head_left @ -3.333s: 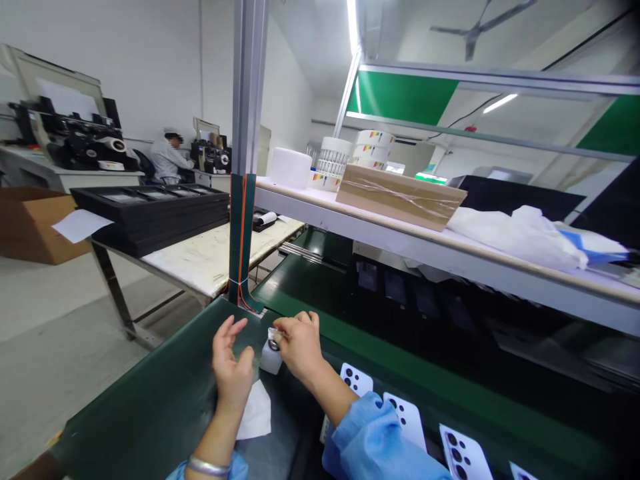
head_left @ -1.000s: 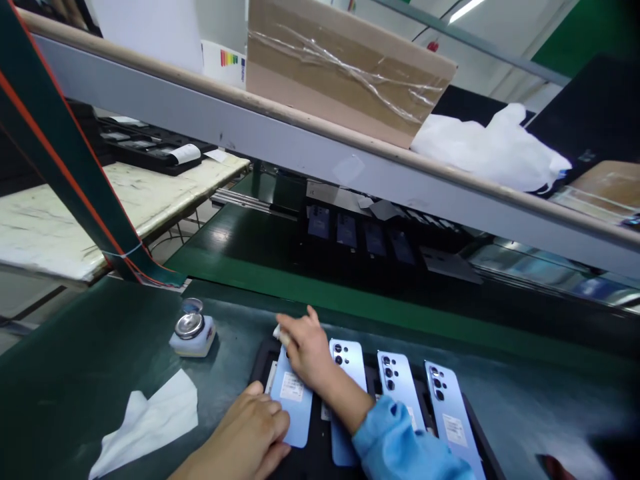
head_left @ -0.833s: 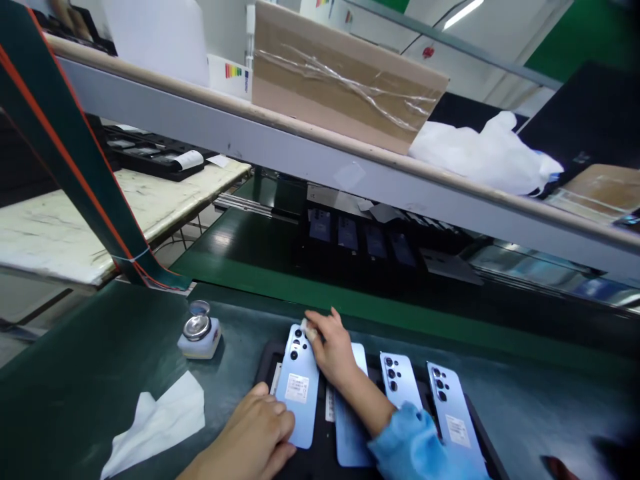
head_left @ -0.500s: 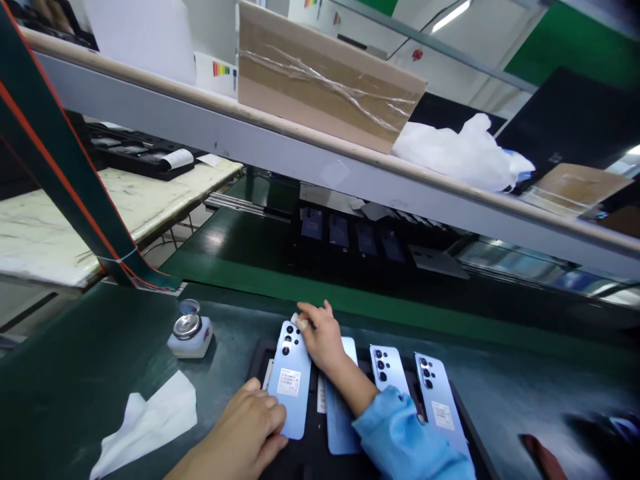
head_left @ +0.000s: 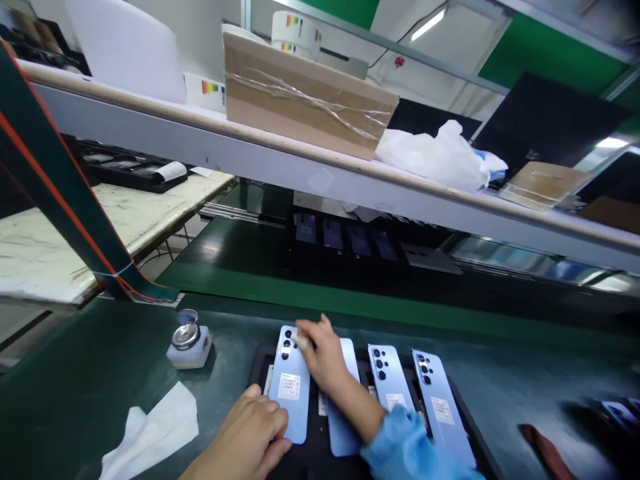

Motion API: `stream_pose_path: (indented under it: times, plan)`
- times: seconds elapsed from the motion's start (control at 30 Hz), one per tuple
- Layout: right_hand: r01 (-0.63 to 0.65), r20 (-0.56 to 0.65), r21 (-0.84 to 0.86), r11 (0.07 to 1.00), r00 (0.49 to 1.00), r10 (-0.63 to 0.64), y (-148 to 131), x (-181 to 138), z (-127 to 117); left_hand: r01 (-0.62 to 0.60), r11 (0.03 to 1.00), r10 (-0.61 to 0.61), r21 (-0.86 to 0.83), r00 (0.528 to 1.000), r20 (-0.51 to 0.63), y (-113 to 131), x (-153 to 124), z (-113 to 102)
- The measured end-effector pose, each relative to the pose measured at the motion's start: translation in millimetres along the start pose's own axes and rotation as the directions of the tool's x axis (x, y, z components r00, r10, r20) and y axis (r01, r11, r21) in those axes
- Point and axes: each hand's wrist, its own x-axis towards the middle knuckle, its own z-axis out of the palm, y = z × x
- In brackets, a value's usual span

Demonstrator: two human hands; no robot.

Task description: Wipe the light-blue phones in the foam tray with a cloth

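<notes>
Light-blue smartphone with dark round camera lenses and a white printed label (head_left: 291, 393), seen in the head view, lies back side up at the left end of a row of four, over a shallow black tray (head_left: 320, 460). The person's left hand (head_left: 255, 427) is curled around its lower left edge, fingers bent and thumb by the bottom corner. The right hand (head_left: 323, 353), in a blue sleeve (head_left: 413, 447), has thumb and forefinger pinched on a small white wad (head_left: 301, 341) at the phone's upper right corner, beside the lenses; whether the wad presses on the glass cannot be told. Under the right forearm lies a second light-blue phone (head_left: 341, 430), partly hidden; to its right are a third light-blue phone (head_left: 385, 373) and a fourth light-blue phone (head_left: 443, 407), both with lenses toward the far side. Left of the tray, on a dark green work surface (head_left: 100, 380), stands a squat whitish bottle with a round metal top, its lid raised (head_left: 189, 353); nearer the viewer lies a crumpled white cloth (head_left: 155, 427). Beyond, a pale shelf (head_left: 270, 157) bears a brown cardboard box wrapped in clear film (head_left: 305, 100) and a white plastic bag (head_left: 433, 160).
</notes>
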Motion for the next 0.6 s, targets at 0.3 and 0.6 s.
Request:
stream_pose_path:
  times: [0.3,0.6]
  plan:
    - [0.019,-0.013,-0.09,0.996,1.0,-0.02,0.6,12.1,7.0,0.027,0.999,-0.027,-0.023,1.0,-0.013,5.3,-2.4,-7.7]
    - [-0.027,-0.093,0.109,0.994,0.995,0.037,-28.5,-21.7,-20.7,-0.029,1.0,0.029,-0.008,0.999,-0.015,-0.5,-6.0,-6.2]
